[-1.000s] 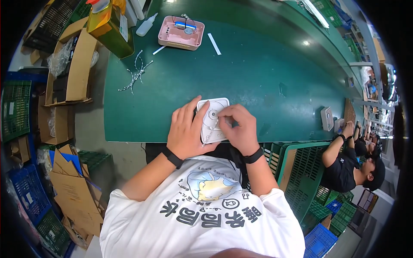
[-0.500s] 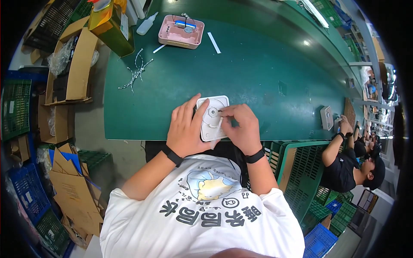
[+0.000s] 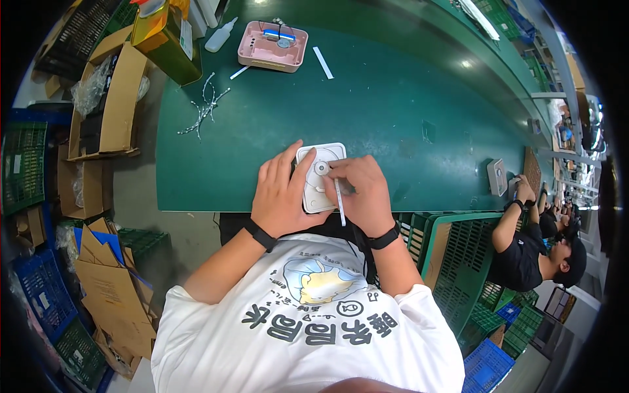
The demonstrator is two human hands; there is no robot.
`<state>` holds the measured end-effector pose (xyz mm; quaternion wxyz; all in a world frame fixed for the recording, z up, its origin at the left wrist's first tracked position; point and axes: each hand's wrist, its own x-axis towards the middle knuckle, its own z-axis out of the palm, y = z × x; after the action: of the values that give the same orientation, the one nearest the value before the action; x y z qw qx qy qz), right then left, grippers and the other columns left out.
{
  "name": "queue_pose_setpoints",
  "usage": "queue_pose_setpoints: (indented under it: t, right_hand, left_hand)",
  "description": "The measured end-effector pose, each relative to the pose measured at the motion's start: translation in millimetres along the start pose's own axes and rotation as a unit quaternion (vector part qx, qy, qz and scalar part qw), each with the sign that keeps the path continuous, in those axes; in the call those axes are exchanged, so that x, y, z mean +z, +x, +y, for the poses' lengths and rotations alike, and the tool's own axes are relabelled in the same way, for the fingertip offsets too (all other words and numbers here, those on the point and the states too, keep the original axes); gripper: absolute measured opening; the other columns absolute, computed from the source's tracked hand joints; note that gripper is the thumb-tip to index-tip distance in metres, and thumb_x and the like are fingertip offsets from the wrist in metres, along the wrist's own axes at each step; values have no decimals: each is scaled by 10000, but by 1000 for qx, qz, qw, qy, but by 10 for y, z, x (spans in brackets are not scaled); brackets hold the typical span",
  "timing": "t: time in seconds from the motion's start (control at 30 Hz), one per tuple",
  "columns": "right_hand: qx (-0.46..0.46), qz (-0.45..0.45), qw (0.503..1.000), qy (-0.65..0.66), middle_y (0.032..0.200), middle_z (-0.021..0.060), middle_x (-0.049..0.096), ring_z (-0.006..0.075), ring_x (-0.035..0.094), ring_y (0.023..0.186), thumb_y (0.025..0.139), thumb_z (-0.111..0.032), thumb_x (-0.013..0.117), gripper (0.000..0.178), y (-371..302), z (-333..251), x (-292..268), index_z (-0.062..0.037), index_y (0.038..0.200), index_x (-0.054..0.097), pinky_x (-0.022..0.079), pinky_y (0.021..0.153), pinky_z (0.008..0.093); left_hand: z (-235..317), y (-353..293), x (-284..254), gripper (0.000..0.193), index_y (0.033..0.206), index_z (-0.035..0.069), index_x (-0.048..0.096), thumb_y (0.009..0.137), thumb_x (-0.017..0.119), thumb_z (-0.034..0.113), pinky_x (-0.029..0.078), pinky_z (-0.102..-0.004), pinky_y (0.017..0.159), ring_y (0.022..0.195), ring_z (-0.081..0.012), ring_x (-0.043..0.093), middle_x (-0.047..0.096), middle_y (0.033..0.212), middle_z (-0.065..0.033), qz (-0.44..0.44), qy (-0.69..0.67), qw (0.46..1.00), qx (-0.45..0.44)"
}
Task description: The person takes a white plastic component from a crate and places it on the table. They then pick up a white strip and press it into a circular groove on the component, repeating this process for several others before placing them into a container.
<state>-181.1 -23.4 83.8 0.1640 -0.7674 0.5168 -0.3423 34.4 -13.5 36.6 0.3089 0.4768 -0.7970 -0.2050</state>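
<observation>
A white rounded rectangular plastic cover (image 3: 312, 190) with a round hub in its middle is at the front edge of the green table. My left hand (image 3: 280, 194) grips it along its left side, fingers over the top and thumb side at the bottom. Against the right side of the hub, the fingertips of my right hand (image 3: 367, 195) are pinched together. From that hand a thin white strip (image 3: 340, 207) runs down past the cover's right edge. What lies exactly between the right fingertips is hidden.
On the green table (image 3: 393, 111) are a pink case (image 3: 272, 62) with a blue part and wires, a white squeeze bottle (image 3: 221, 36), another white strip (image 3: 323, 63), tangled wires (image 3: 205, 111) and a large can (image 3: 167, 49). Crates (image 3: 452, 262) stand right; a co-worker (image 3: 524, 252) sits farther right.
The white strip now hangs straighter and lower beside the cover's right edge. My right fingers have shifted slightly left, closer to the hub. The left hand keeps its hold.
</observation>
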Motion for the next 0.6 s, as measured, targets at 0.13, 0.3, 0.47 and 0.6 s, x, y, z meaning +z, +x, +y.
queue_pose_setpoints:
  t: [0.13,0.3,0.47,0.6]
  right_hand:
    - [29,9,999,12,985,57,819,272,742,885,836,3,923,228,-26,35,-61,-62,1016,800,605,792,375]
    - [110,5,992,59,995,80,824,239,756,868,858,12,915,203,-74,80,-44,-56,1000,788,608,798,350]
    - [117,-12,991,63,1017,98,824,225,756,864,875,23,901,197,-90,18,6,-52,1016,786,607,795,346]
    - [123,0,989,83,1036,99,823,225,755,876,878,28,893,196,-100,75,-69,-53,1023,789,607,783,340]
  left_hand:
    - [25,15,6,1174,1700,76,502,720,1005,481,408,-609,1239,1486,-474,539,477,1720,-256,-1,-4,1000,0]
    - [18,3,-18,1184,1705,79,499,716,1010,483,410,-612,1236,1489,-475,539,473,1724,-259,-9,0,1000,-4]
    - [14,8,13,1197,1710,81,493,710,1016,482,410,-615,1236,1496,-477,537,468,1730,-259,2,-1,1000,-6]
    - [5,-9,20,1202,1711,81,488,707,1017,479,411,-615,1237,1500,-480,535,465,1732,-260,6,1,1000,-5]
